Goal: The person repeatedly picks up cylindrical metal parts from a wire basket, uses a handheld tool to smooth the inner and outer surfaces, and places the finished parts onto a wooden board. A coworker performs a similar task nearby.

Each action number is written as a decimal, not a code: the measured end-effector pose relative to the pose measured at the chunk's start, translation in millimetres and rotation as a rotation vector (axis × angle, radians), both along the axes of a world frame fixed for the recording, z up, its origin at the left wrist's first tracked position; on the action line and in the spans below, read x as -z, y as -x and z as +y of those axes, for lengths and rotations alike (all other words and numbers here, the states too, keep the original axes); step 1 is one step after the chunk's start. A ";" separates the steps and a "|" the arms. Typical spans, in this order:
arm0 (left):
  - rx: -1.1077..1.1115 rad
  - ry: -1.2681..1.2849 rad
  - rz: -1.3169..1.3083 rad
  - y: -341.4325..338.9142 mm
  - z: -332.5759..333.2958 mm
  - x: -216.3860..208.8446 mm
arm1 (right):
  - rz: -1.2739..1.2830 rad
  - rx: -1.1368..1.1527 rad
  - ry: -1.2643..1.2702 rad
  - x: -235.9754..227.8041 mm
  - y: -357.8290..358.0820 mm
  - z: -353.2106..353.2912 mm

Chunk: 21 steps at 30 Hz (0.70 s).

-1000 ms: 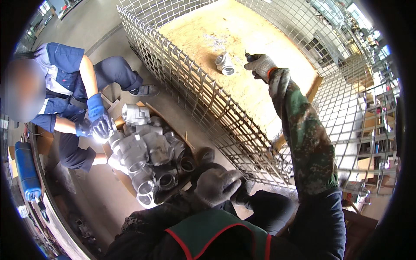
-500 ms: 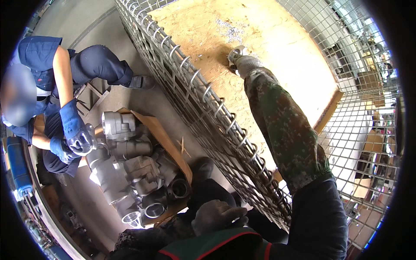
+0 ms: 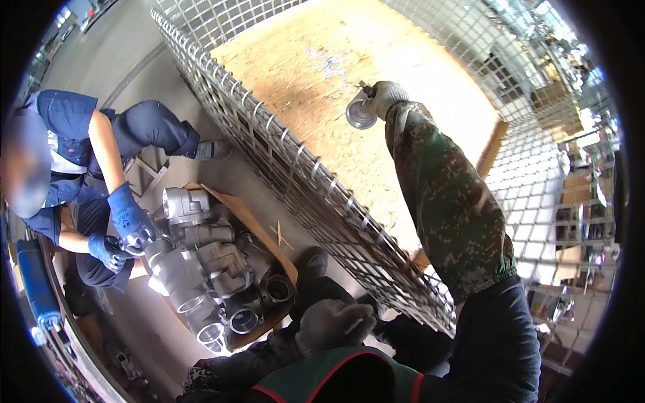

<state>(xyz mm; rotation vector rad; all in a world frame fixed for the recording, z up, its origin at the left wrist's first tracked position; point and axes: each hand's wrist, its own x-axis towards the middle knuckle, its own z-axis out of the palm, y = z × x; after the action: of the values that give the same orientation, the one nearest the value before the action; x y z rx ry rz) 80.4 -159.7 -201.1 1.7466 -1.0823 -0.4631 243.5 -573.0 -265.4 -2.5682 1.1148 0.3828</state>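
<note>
Inside the wire mesh cage, my right hand [image 3: 390, 97], in a light knit glove, grips a grey metal casting [image 3: 363, 113] by its far side. The casting's round, flanged face is turned toward the near left, above the cage's wooden floor [image 3: 309, 101]. A camouflage sleeve covers that forearm. In front of my body, my left hand [image 3: 336, 326] wears a grey glove and is closed, its fingers curled together; nothing shows in it. To its left stands a cardboard box [image 3: 285, 258] full of grey metal castings [image 3: 222, 269], several with round open ends.
The mesh wall [image 3: 269, 144] of the cage, with a coiled-wire top edge, stands between my arms. At the left sits a co-worker in dark blue clothes, blue gloves [image 3: 131, 215] on a casting at the box. A blue object [image 3: 37, 282] lies at the far left.
The casting in my right hand has turned, and its round face now shows. My view has shifted slightly. The co-worker's gloves have moved lower, nearer the castings in the box.
</note>
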 end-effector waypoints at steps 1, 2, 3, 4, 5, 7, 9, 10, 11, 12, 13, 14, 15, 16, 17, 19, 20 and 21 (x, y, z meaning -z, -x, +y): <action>-0.020 0.045 -0.077 11.8 7.8 10.6 | -0.081 0.004 -0.010 -22.5 14.8 -0.7; 0.042 0.028 -0.048 12.9 14.2 6.4 | -0.160 0.006 -0.015 -41.5 29.0 -3.0; 0.107 0.012 -0.016 14.0 20.4 2.7 | -0.238 0.012 -0.012 -58.9 45.4 -8.6; 0.158 0.068 -0.069 20.1 25.6 -1.4 | -0.412 -0.004 -0.058 -49.9 69.7 -41.6; 0.198 0.060 -0.007 17.9 30.9 -2.8 | -0.417 -0.035 -0.075 -79.8 66.8 -23.9; 0.180 0.106 0.013 21.0 42.3 -5.7 | -0.521 -0.075 -0.103 -161.2 73.2 31.5; 0.150 0.052 0.005 29.1 59.3 -14.9 | -0.484 -0.032 0.045 -229.8 95.7 94.0; 0.104 0.044 -0.032 30.9 68.2 -9.7 | -0.468 -0.017 0.110 -263.7 102.3 127.4; 0.110 0.062 -0.028 39.4 72.9 -5.7 | -0.444 0.018 0.222 -274.2 123.3 132.3; 0.118 0.005 -0.028 42.6 80.4 1.1 | -0.440 0.028 0.312 -286.7 133.8 149.1; 0.079 0.038 0.006 46.2 87.2 3.5 | -0.454 0.007 0.326 -299.4 152.0 165.5; 0.056 0.077 0.046 51.0 91.6 6.2 | -0.423 0.012 0.393 -310.0 171.8 181.7; -0.023 0.022 0.156 40.8 103.4 19.6 | -0.506 -0.042 0.315 -318.7 174.5 208.2; -0.022 0.031 0.321 37.9 108.1 23.9 | -0.550 -0.064 0.259 -327.6 196.1 231.7; -0.052 0.122 0.343 39.5 114.6 7.6 | -0.583 -0.070 0.201 -328.0 218.1 250.0; -0.199 0.306 0.291 25.7 124.2 -5.6 | -0.784 -0.152 -0.104 -328.6 240.7 298.8; -0.214 0.271 0.447 30.9 128.1 -36.2 | -0.906 -0.172 -0.333 -327.0 266.6 324.6; -0.197 0.348 0.489 37.5 128.3 -48.5 | -0.990 -0.083 -0.570 -321.7 293.3 340.3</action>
<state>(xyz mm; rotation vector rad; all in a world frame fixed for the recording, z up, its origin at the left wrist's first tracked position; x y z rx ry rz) 42.9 -31.3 -152.5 1.3210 -0.5931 -0.5092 -49.8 -232.7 56.4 -1.8680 0.4316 -0.4655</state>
